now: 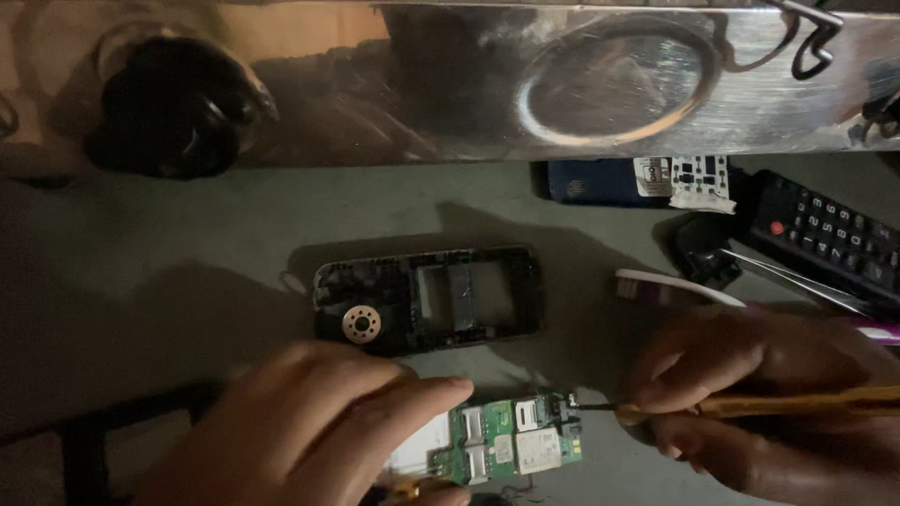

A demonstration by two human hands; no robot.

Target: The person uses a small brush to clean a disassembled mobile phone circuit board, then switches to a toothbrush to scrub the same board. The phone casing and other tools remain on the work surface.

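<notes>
A small green circuit board [511,440] lies near the front edge of the grey surface. My left hand [309,431] rests on the board's left end, fingertips pinning it down. My right hand [759,394] grips a thin tool with a yellow handle [797,403], whose dark tip touches the board's upper right corner. Just behind the board lies an empty black phone frame [427,298] with a round metal speaker at its left end.
A toothbrush [675,289], metal tweezers [797,281] and a black remote control [830,234] lie at the right. A dark blue booklet [591,183] and a small white keypad sheet [698,180] sit behind. A shiny metal box [562,84] and a black round object [169,108] stand along the back.
</notes>
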